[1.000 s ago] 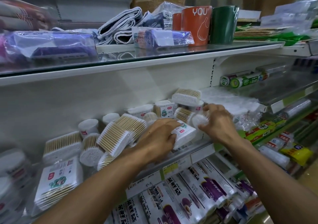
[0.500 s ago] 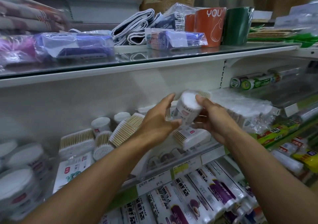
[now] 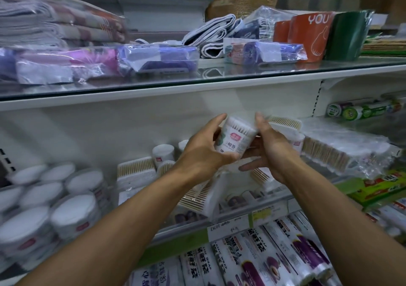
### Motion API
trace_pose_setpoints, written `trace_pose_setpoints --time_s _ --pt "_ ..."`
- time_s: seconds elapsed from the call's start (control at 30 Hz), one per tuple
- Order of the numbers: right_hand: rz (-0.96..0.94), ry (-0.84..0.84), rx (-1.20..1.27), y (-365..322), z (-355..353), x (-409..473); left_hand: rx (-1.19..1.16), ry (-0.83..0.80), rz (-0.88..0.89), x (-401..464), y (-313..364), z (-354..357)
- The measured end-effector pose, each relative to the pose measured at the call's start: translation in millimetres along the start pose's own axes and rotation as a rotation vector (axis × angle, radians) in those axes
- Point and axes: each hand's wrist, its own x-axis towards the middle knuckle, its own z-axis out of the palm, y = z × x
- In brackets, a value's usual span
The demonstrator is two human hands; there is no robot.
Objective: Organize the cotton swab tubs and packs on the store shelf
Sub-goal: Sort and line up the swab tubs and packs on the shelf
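I hold a round cotton swab tub (image 3: 235,138) with a white and red label up in front of the middle shelf. My left hand (image 3: 204,151) wraps its left side and bottom. My right hand (image 3: 269,148) presses against its right side, thumb up. Below the hands, flat square swab packs (image 3: 198,195) lie tilted on the shelf (image 3: 237,218). More square packs (image 3: 135,169) and small round tubs (image 3: 163,153) stand behind on the left. A bagged bundle of swab packs (image 3: 338,149) sits on the right.
Large white round tubs (image 3: 72,213) crowd the shelf's left end. The glass shelf above (image 3: 219,76) carries bagged cloths and orange and green cups (image 3: 314,35). Plastic wrap rolls (image 3: 274,257) lie on the shelf below, and green boxes (image 3: 384,186) sit at the right.
Both hands rose from the pile of packs on the shelf, lifting one round tub. It now stands more upright with its label facing me.
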Motion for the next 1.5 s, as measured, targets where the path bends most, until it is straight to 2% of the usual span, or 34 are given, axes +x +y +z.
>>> trace_pose_setpoints --time_s 0.2,0.27,0.53,0.63,0.87,1.07,1.4,1.5 --pt "-0.239 0.068 -0.241 -12.2 42.7 1.2 0.098 0.104 0.036 -12.4 -6.5 -30.0" --pt "-0.290 0.068 -0.244 -15.9 56.4 1.5 0.115 0.103 0.039 -17.3 -9.6 -41.5" --pt "-0.428 -0.084 -0.231 -18.3 125.0 9.4 0.020 0.161 -0.005 -52.8 -26.8 -122.7" --pt "-0.457 -0.152 -0.299 -21.6 154.9 12.6 0.083 0.206 -0.039 -62.7 -31.2 -155.3" --pt "-0.500 -0.297 -0.341 -31.3 219.4 25.8 0.196 0.276 -0.060 -74.9 -47.6 -218.5" --pt "-0.499 -0.340 -0.371 -21.5 251.1 41.4 0.209 0.353 -0.095 -74.3 -65.1 -237.2" --pt "-0.325 -0.371 -0.367 13.4 272.1 53.7 0.537 0.284 -0.169 -70.9 -98.2 -236.6" --pt "-0.312 -0.359 -0.381 19.6 277.6 55.3 0.572 0.273 -0.195 -71.4 -102.4 -237.1"
